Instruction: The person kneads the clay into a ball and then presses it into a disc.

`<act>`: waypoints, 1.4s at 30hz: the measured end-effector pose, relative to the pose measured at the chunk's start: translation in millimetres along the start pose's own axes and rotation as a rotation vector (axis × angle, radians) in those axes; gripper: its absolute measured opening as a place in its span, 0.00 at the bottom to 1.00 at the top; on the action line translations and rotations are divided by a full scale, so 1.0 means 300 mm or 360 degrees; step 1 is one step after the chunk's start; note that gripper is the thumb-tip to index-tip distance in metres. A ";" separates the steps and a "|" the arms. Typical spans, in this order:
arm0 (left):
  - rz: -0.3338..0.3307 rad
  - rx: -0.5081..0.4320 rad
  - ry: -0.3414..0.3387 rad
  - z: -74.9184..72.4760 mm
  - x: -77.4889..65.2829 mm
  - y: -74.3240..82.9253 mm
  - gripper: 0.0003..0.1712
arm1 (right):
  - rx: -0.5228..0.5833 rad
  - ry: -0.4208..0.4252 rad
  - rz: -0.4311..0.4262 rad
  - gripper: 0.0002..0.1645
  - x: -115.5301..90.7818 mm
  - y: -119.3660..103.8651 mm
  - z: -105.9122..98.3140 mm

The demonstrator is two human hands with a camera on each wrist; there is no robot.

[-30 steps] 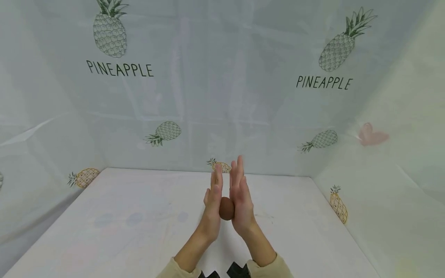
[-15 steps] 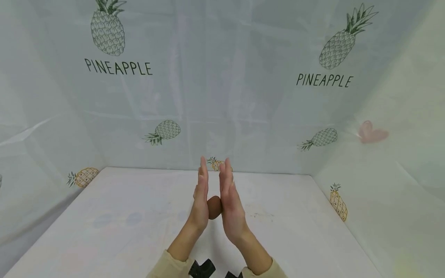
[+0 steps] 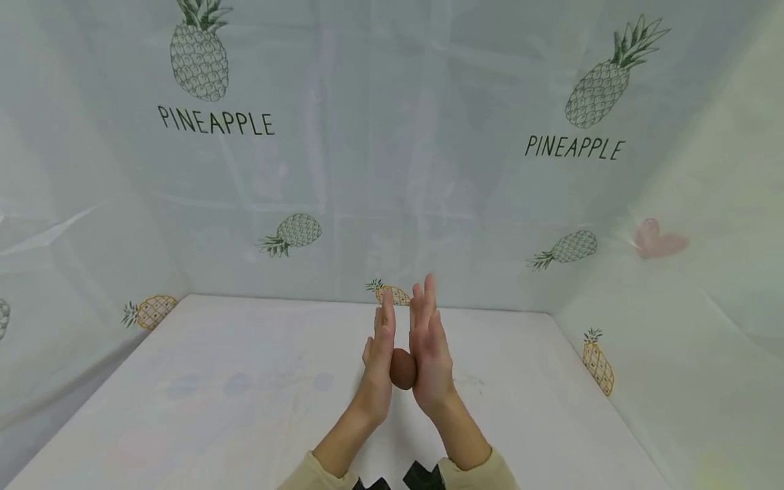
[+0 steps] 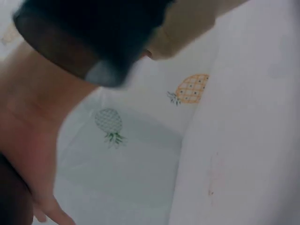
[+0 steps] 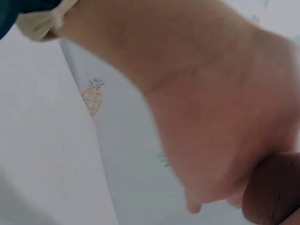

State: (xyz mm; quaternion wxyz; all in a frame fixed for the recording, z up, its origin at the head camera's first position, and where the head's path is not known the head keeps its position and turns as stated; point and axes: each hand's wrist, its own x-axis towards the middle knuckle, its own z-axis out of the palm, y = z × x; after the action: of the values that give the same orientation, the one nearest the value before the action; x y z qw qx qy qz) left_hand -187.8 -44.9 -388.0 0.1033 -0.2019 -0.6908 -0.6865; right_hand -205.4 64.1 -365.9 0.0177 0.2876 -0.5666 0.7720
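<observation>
Pale sheeting (image 3: 380,136) is hanging at the back and along both sides, showing printed pineapples (image 3: 199,62), the word PINEAPPLE twice and, towards the right, a pinkish heart (image 3: 660,239). In front of it a white table (image 3: 233,442) is spreading wide, bearing faint bluish and pinkish blotches. Two forearms (image 3: 343,439) are reaching in from the lower edge of the head view, with beige sleeves (image 3: 480,473) covering them at the bottom. The left hand (image 3: 378,374) and the right hand (image 3: 432,367) are facing each other palm to palm, their fingers straight and pointing towards the top of the head view; a narrow gap is showing between the two sets of fingers. Black mounts (image 3: 425,475) are sitting between the cuffs. Between the lower palms the brown ball (image 3: 403,369) is resting, touching both hands; in the right wrist view it is filling the lower right corner, its surface looking dark and slightly rough
</observation>
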 end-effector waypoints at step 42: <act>0.0060 0.0040 0.0103 -0.064 0.017 0.040 0.36 | -0.0035 -0.0174 0.0053 0.35 -0.025 0.021 0.058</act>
State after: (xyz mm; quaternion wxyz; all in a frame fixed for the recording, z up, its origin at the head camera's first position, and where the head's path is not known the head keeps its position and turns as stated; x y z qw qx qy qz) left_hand -189.9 -63.4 -374.3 0.1411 -0.1914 -0.6918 -0.6818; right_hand -194.1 48.6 -371.3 -0.0229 0.3195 -0.5800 0.7490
